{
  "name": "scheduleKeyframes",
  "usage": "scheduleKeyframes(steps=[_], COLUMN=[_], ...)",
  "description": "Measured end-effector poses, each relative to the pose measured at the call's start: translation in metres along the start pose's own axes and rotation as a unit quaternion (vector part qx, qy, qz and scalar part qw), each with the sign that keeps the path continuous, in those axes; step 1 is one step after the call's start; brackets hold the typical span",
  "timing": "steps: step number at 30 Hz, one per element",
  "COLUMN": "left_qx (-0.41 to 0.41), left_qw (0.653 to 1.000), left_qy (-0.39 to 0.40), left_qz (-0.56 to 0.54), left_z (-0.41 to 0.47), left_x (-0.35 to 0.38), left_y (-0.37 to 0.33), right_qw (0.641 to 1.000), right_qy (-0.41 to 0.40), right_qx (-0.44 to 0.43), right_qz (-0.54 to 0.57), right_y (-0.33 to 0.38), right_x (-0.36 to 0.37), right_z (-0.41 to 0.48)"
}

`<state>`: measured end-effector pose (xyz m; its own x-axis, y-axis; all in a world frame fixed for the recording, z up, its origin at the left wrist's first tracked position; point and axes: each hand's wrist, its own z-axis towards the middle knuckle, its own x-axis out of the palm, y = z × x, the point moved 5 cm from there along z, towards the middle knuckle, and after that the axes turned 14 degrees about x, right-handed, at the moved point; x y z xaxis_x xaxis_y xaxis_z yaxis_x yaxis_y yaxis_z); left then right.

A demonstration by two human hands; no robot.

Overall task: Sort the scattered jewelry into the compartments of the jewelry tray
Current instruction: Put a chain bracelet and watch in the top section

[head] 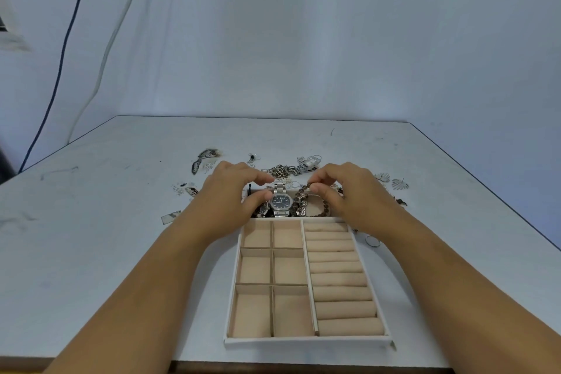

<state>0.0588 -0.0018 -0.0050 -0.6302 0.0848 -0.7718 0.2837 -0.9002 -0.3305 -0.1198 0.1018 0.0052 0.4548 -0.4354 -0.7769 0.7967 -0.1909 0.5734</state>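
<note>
**A:** Both hands are working over the jewelry tray (306, 341), at the long compartment running across its far end.

**B:** That compartment is holding a silver watch (280, 203) with a dark dial, lying face up. A brown beaded bracelet (299, 206) is sitting just beside it, towards the tray's right wall.

**A:** The right hand (352, 191) is pinching the bracelet's far end between thumb and forefinger. Those fingers (326, 181) are curling tight on the beads, while the rest of the loop is lying down in the compartment.

**B:** The left hand (230, 191) is curling its fingers (261, 181) in beside the watch, thumb by the dial's left edge and forefinger near the far strap. Whether it is actually gripping the watch, I cannot tell.

**A:** Six square beige compartments are filling the tray's near left part, and the ring rolls (337, 278) are stacking down its right side.

**B:** Loose pieces are lying on the surface (121, 252) around the tray. A chain pile (279, 171) is sitting just past its far edge, leaf-shaped earrings (400, 183) are lying off its far right corner, and a thin hoop (372, 240) is resting just beside its right wall.
</note>
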Motion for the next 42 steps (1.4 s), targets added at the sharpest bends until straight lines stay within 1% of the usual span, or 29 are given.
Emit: scheduleKeyframes(steps=[7, 13, 16, 21, 25, 27, 30, 35, 39, 42], left_qx=[-0.005, -0.011, -0.020, -0.015, -0.028, -0.039, -0.069, -0.101, -0.115, -0.123], left_qw=[1.000, 1.000, 1.000, 1.000, 0.999, 0.999, 0.997, 0.995, 0.993, 0.992], left_qy=[-0.001, 0.007, 0.016, 0.017, -0.004, -0.019, -0.026, -0.011, -0.007, -0.017], left_qz=[-0.001, 0.003, -0.003, -0.011, -0.022, 0.001, 0.006, -0.007, 0.009, 0.010], left_z=[0.002, 0.001, 0.000, -0.001, 0.003, 0.008, 0.016, 0.025, 0.026, 0.021], left_x=[0.002, 0.004, 0.006, 0.007, -0.006, -0.019, -0.034, -0.041, -0.041, -0.037], left_y=[0.001, 0.002, 0.005, 0.006, 0.018, 0.029, 0.043, 0.065, 0.081, 0.093], right_qw=[0.989, 0.977, 0.976, 0.982, 0.990, 0.990, 0.988, 0.975, 0.965, 0.960], right_qy=[-0.015, -0.032, -0.032, 0.003, 0.016, 0.034, 0.053, 0.093, 0.150, 0.164], right_qx=[0.019, 0.033, 0.044, 0.051, 0.019, -0.001, -0.015, -0.002, 0.021, 0.017], right_qz=[-0.148, -0.207, -0.211, -0.183, -0.142, -0.136, -0.144, -0.200, -0.212, -0.226], right_y=[0.003, 0.005, 0.003, 0.001, 0.005, 0.007, 0.004, -0.007, -0.017, -0.020], right_x=[0.015, 0.016, 0.017, 0.015, 0.006, 0.005, 0.006, 0.019, 0.032, 0.037], right_z=[0.011, 0.012, 0.013, 0.016, 0.025, 0.035, 0.055, 0.089, 0.102, 0.108])
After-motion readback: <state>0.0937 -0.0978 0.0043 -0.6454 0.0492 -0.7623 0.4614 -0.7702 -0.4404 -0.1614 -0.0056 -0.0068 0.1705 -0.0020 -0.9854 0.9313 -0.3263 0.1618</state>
